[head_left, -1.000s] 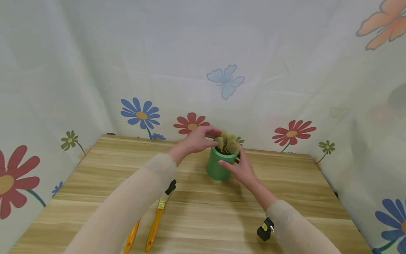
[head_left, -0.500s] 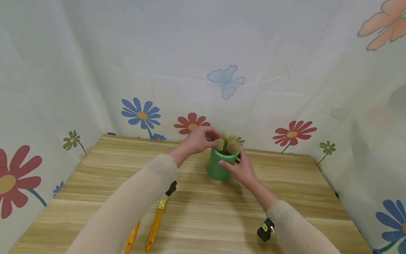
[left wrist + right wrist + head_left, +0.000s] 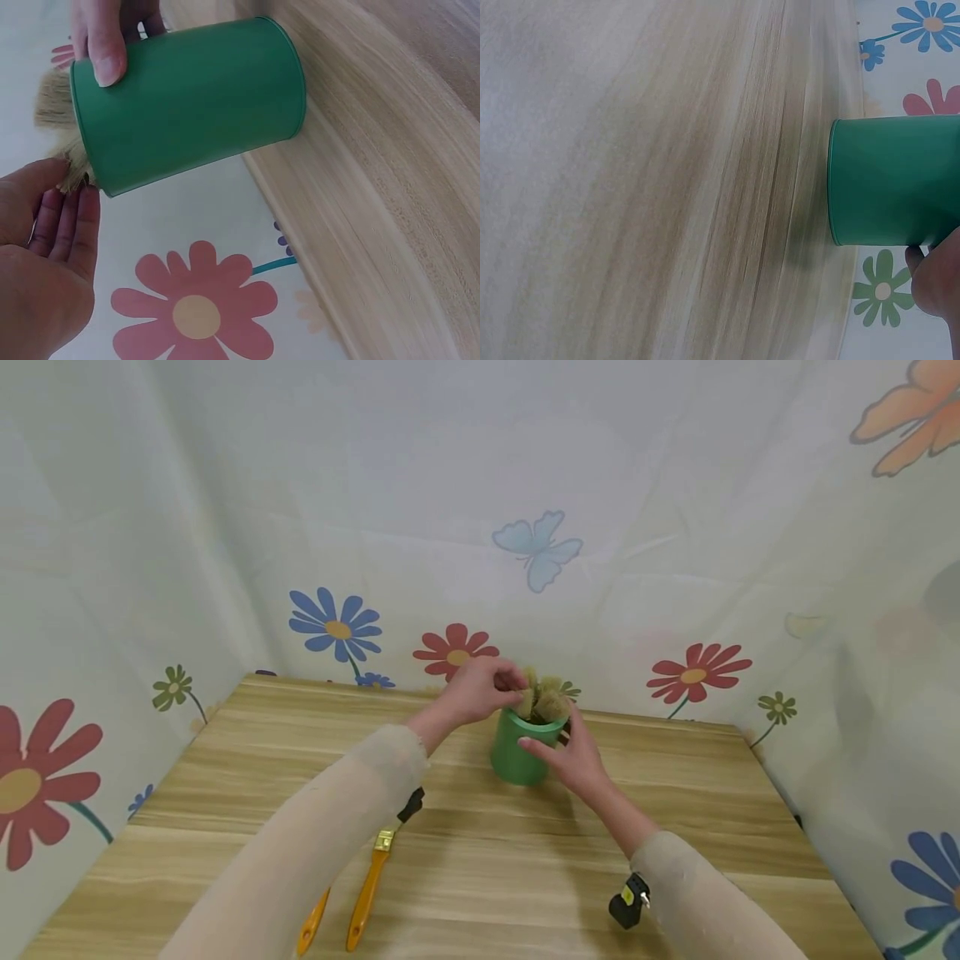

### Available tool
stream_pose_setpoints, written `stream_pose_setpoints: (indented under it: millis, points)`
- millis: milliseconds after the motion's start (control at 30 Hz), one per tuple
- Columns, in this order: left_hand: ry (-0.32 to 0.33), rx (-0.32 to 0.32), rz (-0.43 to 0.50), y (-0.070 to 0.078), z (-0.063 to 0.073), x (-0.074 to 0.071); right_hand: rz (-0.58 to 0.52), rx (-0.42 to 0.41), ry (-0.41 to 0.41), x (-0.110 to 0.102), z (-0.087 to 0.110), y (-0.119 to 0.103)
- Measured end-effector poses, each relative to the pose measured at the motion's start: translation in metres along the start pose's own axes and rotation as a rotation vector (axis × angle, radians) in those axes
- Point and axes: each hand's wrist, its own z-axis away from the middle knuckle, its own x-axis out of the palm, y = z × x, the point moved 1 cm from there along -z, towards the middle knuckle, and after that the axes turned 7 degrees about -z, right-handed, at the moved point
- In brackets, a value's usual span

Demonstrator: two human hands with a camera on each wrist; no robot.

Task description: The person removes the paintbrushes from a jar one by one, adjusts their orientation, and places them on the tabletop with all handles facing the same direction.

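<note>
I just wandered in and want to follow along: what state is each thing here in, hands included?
Green pot: upright, open at the top.
Bristle heads: bunched, poking out above the pot's rim.
Left hand: pinching a bristle tuft.
Right hand: gripping the pot's side.
Longer-showing orange handle: lying on the table.
Other orange handle: lying, partly hidden by the left sleeve.

Lower ends of the bristles (image 3: 553, 705) hidden inside the can (image 3: 517, 758), upper part of the leftmost brush (image 3: 312, 925) covered by the left sleeve (image 3: 322, 827), right hand (image 3: 938, 279) and can cut off by the right wrist view's edge.
</note>
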Motion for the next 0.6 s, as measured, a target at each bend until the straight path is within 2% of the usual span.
stream_pose_setpoints:
  millis: [367,600]
  points:
    - [0.018,0.067,-0.046,0.009,0.0,-0.009,-0.002,-0.025,0.003,0.003,0.001,0.0]
    - [0.081,0.1,-0.014,0.021,0.004,-0.025,0.005,-0.021,0.004,0.003,-0.001,0.002]
